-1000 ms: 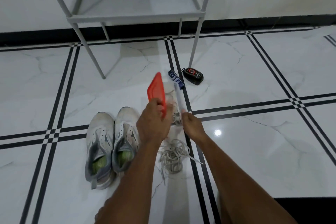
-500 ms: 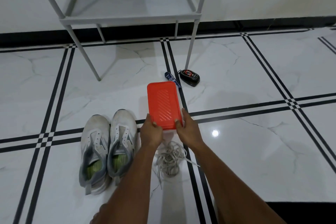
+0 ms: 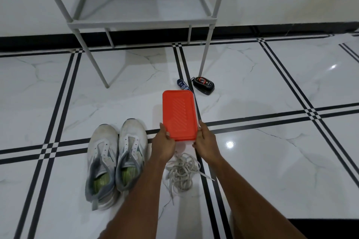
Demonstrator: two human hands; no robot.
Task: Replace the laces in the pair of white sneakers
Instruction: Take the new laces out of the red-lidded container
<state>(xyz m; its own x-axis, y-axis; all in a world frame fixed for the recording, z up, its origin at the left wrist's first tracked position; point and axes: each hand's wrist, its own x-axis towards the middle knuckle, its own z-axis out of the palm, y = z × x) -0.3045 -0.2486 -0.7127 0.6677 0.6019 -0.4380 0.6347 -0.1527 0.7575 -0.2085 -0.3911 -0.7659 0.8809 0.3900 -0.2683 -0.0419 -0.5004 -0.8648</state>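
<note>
Two white sneakers [image 3: 116, 158] with grey heels and green insoles stand side by side on the floor, without laces, toes pointing away from me. To their right lies a tangled heap of off-white laces [image 3: 181, 172]. Beyond the laces sits a clear box with an orange-red lid [image 3: 179, 114] flat on top. My left hand [image 3: 163, 143] grips the box's near left corner. My right hand [image 3: 206, 141] grips its near right corner. Whatever is in the box is hidden under the lid.
A grey metal shelf rack [image 3: 139, 15] stands against the wall ahead, its front legs on the floor. A small blue tube [image 3: 182, 84] and a black shoe-polish sponge [image 3: 204, 85] lie just past the box. The floor is white marble tile with black stripes.
A second ago my left hand held the orange lid upright over the open box. The lid came down flat onto the box, and both hands now hold its near corners.
</note>
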